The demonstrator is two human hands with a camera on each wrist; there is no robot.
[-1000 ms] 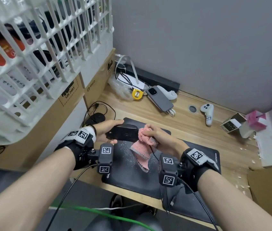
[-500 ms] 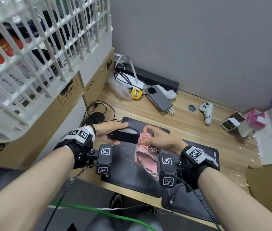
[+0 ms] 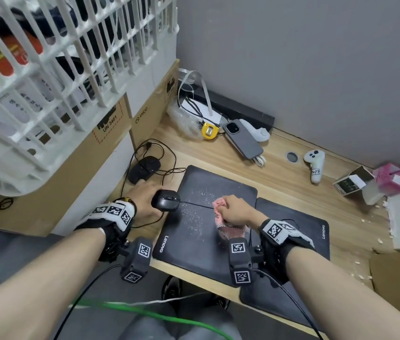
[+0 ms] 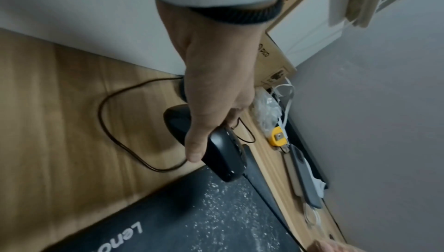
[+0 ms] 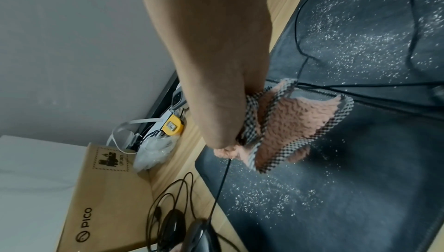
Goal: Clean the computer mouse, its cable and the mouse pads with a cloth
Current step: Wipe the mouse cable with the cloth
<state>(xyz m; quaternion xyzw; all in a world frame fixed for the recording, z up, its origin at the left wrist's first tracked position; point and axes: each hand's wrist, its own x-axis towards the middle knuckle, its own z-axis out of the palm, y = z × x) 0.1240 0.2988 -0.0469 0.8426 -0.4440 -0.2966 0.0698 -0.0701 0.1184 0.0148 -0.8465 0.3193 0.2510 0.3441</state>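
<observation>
The right hand (image 3: pixel 237 212) hides its fingers and where the cloth (image 5: pixel 288 123) meets the cable (image 3: pixel 195 204). The left hand (image 4: pixel 216 85) covers the mouse's (image 4: pixel 224 158) far side. The near-edge mouse pad (image 3: pixel 280 300) is partly behind the forearm.

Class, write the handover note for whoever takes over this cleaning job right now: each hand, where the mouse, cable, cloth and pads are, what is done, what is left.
Left hand: grip on the black mouse, held at the near pad's left edge.
Right hand: grip on the pink cloth, closed round the mouse cable, which runs taut from the mouse into the cloth.
Mouse pads: two lie side by side on the desk, a third behind; white specks still cover them.
Done: cable wipe begun near the mouse end. Whether the mouse is clean cannot be told.
Left: the rest of the cable, then all pads.
A second mouse lies by the boxes.
</observation>
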